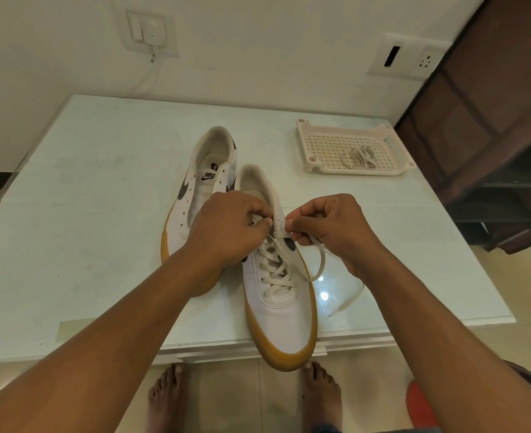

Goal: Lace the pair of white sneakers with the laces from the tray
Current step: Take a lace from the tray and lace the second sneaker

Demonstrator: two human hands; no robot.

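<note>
Two white sneakers with tan soles lie on the pale table (101,214). The right sneaker (281,304) has a cream lace (315,264) crossed through its lower eyelets, and its toe hangs over the table's front edge. My left hand (226,229) pinches the shoe's upper edge near the top eyelets. My right hand (330,229) pinches the lace at the shoe's right side; the loose end trails onto the table. The left sneaker (195,195) has bare eyelets and is partly hidden by my left hand. A second lace (359,157) is bundled in the white tray (314,142).
The tray stands at the table's back right. A brown cabinet (483,135) stands right of the table. The wall behind carries a switch plate (147,29) with a cord and a socket (409,56). My bare feet (167,398) are on the floor below the table edge.
</note>
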